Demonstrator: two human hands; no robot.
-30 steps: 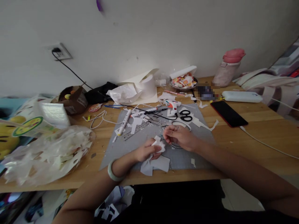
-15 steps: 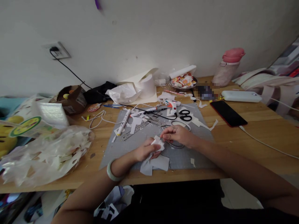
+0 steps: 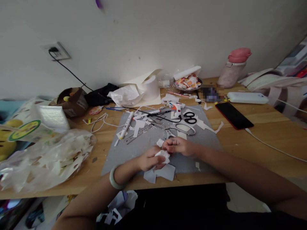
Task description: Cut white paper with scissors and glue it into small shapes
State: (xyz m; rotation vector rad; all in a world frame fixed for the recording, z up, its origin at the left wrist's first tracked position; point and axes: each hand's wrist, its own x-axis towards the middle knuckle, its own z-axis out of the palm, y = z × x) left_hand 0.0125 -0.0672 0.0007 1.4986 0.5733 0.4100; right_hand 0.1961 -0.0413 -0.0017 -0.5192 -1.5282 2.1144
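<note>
White paper scrap (image 3: 163,155) pinched between left hand (image 3: 148,158) and right hand (image 3: 178,146).

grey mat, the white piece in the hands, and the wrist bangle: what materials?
Grey mat: matte, flat, looks like felt or a rubbery cutting mat; cannot tell which. White piece between left hand and right hand: paper, creased and cut-edged. Bangle: smooth, pale green, glossy, jade-like stone or glass.

Lighting: soft, even daylight; you cast only faint shadows on the grey mat (image 3: 153,140). Glare: none. Blur: pixelated patch right of centre, near the far table edge. Distortion: wide-angle stretch at frame edges. Lower frame: dim.
</note>
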